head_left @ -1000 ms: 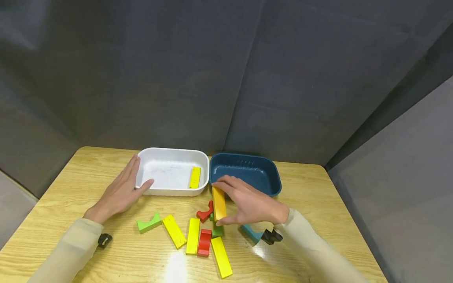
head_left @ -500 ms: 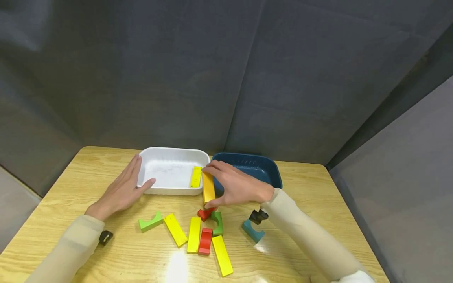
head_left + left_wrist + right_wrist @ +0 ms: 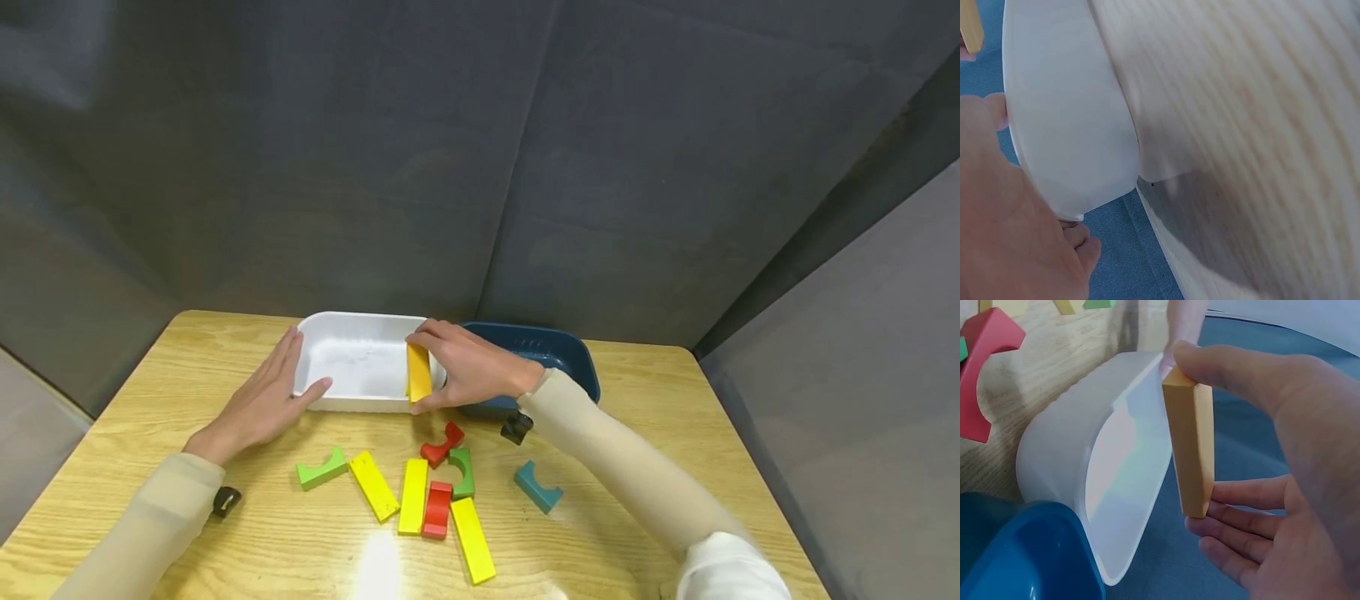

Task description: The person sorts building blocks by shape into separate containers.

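Observation:
My right hand pinches an orange-yellow rectangular block by its two ends, thumb on one and fingertips on the other. It holds the block over the right end of the white plastic tray. A yellow block lying in that tray is almost wholly hidden behind the held one. At the tray's left end my left hand rests with straight, spread fingers, its thumb at the rim.
A dark blue tray stands right beside the white one. In front lie several yellow blocks, a light green arch, a darker green arch, red arches and a teal arch.
My right hand has carried the orange-yellow block left and away from me, from in front of the blue tray to over the white tray. The left hand has stayed at the white tray.

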A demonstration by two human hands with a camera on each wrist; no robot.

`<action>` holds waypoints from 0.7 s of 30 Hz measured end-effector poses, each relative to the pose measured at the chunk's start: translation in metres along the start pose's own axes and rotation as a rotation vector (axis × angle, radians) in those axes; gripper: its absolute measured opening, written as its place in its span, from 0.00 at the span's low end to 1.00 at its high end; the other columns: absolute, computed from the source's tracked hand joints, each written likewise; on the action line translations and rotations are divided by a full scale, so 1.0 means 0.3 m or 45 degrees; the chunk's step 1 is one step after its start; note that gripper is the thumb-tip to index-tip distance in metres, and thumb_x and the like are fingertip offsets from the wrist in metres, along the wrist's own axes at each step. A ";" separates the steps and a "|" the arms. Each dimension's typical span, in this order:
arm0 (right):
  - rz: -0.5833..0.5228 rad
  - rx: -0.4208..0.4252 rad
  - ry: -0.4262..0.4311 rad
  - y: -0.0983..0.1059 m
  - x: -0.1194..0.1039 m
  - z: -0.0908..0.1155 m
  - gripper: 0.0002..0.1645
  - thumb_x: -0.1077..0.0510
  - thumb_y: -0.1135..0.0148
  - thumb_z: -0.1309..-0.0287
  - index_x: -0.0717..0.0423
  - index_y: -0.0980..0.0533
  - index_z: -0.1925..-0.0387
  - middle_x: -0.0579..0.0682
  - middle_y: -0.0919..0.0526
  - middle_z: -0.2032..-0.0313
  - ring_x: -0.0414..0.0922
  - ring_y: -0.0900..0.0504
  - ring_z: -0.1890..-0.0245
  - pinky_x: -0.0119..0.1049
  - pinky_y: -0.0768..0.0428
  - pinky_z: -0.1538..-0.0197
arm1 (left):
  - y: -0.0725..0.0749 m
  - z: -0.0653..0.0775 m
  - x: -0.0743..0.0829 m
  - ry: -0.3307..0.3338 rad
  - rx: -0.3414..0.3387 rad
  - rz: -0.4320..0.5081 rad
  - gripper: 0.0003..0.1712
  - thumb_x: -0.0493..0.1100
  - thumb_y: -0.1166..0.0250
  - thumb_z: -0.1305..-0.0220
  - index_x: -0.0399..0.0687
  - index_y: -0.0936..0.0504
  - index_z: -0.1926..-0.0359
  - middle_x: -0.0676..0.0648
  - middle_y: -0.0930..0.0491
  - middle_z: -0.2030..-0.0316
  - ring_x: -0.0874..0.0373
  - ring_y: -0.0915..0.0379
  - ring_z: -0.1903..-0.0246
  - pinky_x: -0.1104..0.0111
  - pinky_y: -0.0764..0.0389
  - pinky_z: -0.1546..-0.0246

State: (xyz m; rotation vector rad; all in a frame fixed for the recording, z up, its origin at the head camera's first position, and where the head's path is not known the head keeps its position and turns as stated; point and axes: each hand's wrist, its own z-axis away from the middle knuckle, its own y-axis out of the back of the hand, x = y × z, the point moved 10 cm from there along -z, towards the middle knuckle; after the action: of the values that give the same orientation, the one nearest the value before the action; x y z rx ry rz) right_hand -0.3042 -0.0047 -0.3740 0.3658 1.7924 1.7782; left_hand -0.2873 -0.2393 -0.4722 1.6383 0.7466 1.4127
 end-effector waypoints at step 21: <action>0.038 -0.080 -0.034 -0.072 -0.003 -0.251 0.58 0.30 0.23 0.43 0.56 0.32 0.22 0.51 0.26 0.34 0.45 0.26 0.40 0.34 0.22 0.35 | -0.003 -0.008 0.003 0.017 -0.010 -0.012 0.60 0.73 0.53 0.20 0.39 0.71 0.14 0.43 0.79 0.14 0.34 0.69 0.16 0.33 0.52 0.21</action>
State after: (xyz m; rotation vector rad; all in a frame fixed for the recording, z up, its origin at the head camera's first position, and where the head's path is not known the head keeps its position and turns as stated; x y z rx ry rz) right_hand -0.3424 -0.0682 -0.3993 0.3906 1.7168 1.8370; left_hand -0.2894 -0.2376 -0.4726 1.6189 0.7550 1.4194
